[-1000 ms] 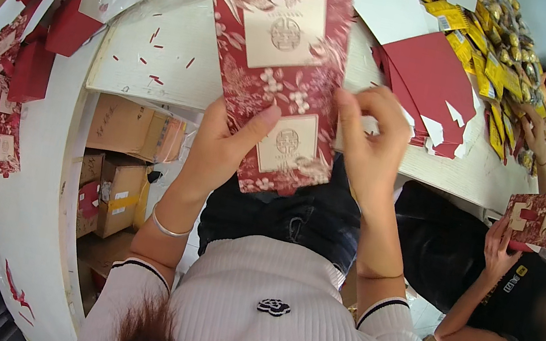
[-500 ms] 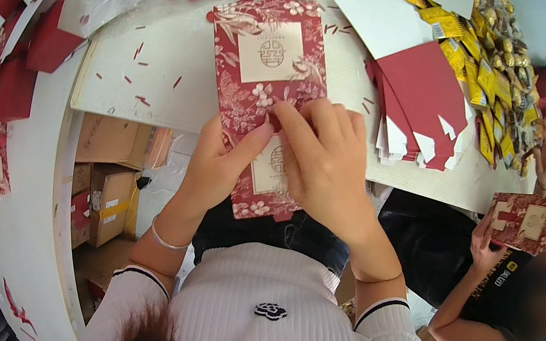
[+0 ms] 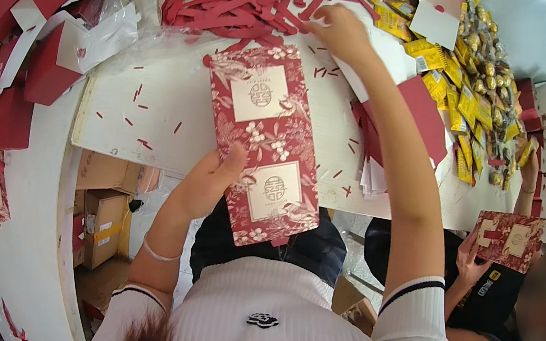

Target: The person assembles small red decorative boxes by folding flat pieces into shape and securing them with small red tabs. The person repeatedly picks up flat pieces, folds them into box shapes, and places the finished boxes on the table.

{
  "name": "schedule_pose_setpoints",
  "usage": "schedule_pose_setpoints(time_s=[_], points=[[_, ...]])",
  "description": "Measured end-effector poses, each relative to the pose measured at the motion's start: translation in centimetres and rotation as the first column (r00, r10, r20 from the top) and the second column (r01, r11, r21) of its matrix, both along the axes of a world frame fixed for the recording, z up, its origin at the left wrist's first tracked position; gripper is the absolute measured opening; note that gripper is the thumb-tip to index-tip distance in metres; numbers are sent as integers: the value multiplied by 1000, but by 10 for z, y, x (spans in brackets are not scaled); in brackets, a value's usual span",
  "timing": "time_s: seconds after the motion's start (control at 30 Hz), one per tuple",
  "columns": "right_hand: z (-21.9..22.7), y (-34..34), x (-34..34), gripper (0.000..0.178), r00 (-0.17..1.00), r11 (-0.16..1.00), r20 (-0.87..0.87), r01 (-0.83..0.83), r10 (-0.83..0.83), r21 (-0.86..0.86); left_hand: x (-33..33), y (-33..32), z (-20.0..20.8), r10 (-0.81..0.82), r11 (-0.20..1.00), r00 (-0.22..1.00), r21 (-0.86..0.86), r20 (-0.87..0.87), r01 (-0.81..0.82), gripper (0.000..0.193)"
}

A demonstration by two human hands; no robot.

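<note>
A flat rectangular gift-box piece [image 3: 274, 140], red with a pale floral pattern and two cream panels, is tilted in front of me. My left hand [image 3: 214, 173] grips its left edge, thumb on top and the other fingers hidden behind. A small red tab sticks out at its lower end. My right hand [image 3: 341, 31] stretches forward to the right end of a heap of red paper strips [image 3: 232, 8]. Its fingers are bent with the tips apart, close to the strips. Whether they touch one is unclear.
Folded red and white boxes [image 3: 54, 63] crowd the left side. Red and white card sheets [image 3: 423, 113] lie under my right forearm. Yellow packets [image 3: 474, 107] are heaped at the right. Small red scraps dot the white table [image 3: 177, 91]. A co-worker at right holds a similar patterned piece [image 3: 507, 240].
My right hand has left the patterned piece and reached forward to the strips. My left hand still holds the piece, whose lower panel is now uncovered. My view has shifted slightly.
</note>
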State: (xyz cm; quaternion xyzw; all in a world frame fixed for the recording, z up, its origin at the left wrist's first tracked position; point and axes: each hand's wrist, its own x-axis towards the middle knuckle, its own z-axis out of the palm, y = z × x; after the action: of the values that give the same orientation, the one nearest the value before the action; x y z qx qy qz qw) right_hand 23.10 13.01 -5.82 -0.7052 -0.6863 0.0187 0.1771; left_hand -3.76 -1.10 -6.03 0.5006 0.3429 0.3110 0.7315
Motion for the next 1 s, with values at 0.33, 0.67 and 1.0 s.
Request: schedule_pose_setpoints(time_s=[0.33,0.67,1.0], points=[[3,4,6,18,950,973,-306,17,56,231,-54,3,8,126,957,986,277,-108,-92,45],[55,-206,-47,36,12,808,-843,-293,538,511,12,-27,55,58,984,973,154,223,-94,27],[-3,-264,-73,16,-415,806,-752,-70,512,587,33,-62,37,169,982,880,5,444,-191,17]])
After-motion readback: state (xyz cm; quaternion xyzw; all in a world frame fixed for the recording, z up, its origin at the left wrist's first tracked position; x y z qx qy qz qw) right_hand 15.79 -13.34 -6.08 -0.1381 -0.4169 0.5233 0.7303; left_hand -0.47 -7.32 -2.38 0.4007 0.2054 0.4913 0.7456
